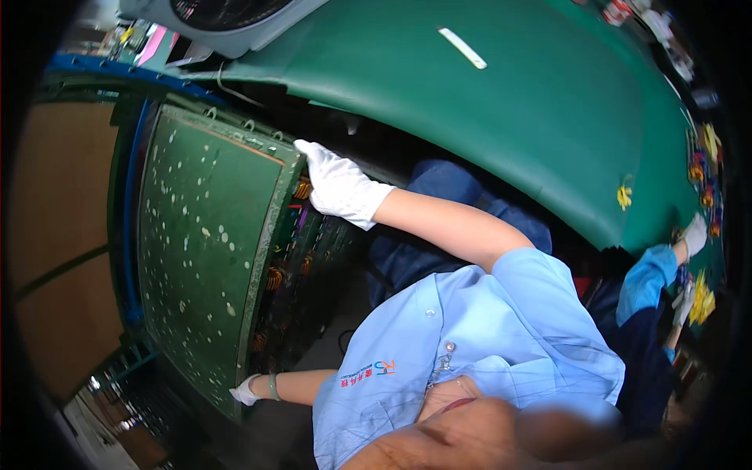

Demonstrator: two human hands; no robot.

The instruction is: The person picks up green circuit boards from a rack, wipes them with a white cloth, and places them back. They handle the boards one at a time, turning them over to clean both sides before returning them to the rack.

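A large green rectangular tray-like panel (204,235), speckled with pale spots and with small metal loops along its far edge, lies to my left. My right hand (338,186), in a white glove, is closed on its far right corner, thumb on top and the other fingers largely hidden. At the near corner, my left hand (245,390), also gloved, grips the edge; its fingers show only in part. Below the panel's right side, copper-coloured wire coils (274,278) and other small components show in dark layers.
A green-covered table (533,102) bears a white strip (462,47) and a yellow scrap (624,196). A grey fan-like housing (235,23) stands at the far left. A blue frame (139,196) borders brown panels (63,196). At right, another person's gloved hand (693,235) is near component boards.
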